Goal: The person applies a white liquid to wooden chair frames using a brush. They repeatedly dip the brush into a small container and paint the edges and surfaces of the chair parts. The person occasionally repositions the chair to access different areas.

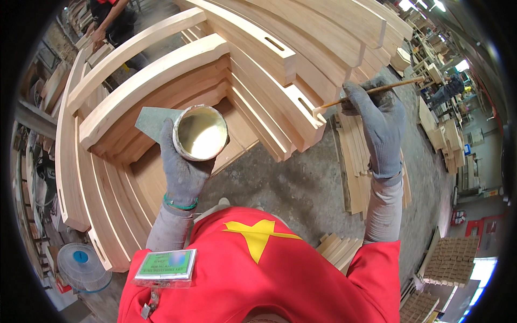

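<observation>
My left hand, in a grey glove, is closed round a round pot with cream-coloured liquid inside. A flat grey-green piece sticks out beside the pot; whether my fingers hold it I cannot tell. Between the gloved fingers of my right hand is a thin wooden stick, held almost level. Its pale, wet-looking tip is at the end of a curved wooden board, close to a narrow slot. Another slotted board lies just beyond.
Curved boards stack up at the far side, and curved rails stand at the left. Flat wood strips lie on the concrete floor. A fan stands at lower left. A co-worker's arm shows at upper left.
</observation>
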The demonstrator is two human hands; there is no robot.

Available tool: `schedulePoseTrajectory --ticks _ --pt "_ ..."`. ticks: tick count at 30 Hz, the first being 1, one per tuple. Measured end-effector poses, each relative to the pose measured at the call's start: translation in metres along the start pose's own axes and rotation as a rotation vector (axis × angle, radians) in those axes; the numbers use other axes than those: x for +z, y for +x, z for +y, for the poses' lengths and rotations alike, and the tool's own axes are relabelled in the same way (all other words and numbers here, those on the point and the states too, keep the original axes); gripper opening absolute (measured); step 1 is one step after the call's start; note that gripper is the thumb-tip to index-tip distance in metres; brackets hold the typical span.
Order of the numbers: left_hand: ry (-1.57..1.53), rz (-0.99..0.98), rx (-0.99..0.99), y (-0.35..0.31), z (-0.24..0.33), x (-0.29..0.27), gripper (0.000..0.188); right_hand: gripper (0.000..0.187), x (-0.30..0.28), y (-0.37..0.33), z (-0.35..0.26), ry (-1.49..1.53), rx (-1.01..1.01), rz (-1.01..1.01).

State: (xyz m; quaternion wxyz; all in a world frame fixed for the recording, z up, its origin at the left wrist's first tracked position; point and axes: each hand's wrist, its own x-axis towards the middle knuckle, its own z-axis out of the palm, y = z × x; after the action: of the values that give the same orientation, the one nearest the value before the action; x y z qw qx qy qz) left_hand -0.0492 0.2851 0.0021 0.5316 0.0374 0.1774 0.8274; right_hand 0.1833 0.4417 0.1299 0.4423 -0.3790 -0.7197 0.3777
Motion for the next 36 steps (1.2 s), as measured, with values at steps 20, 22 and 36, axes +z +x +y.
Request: schedulePoseTrajectory --ticks 20,22,36 --pt "1.335 -0.035 0.722 -0.002 0.009 -0.009 0.055 0.019 0.019 0.024 0.012 -0.052 -0.146 -0.063" --pt "1.382 -0.037 0.755 -0.002 0.009 -0.008 0.057 0.019 0.015 0.022 0.014 -0.065 -0.177 -0.070" --pt "1.638 0.031 0.908 -0.008 0.007 0.014 0.050 0.015 -0.003 0.010 0.015 -0.366 -0.358 -0.127"
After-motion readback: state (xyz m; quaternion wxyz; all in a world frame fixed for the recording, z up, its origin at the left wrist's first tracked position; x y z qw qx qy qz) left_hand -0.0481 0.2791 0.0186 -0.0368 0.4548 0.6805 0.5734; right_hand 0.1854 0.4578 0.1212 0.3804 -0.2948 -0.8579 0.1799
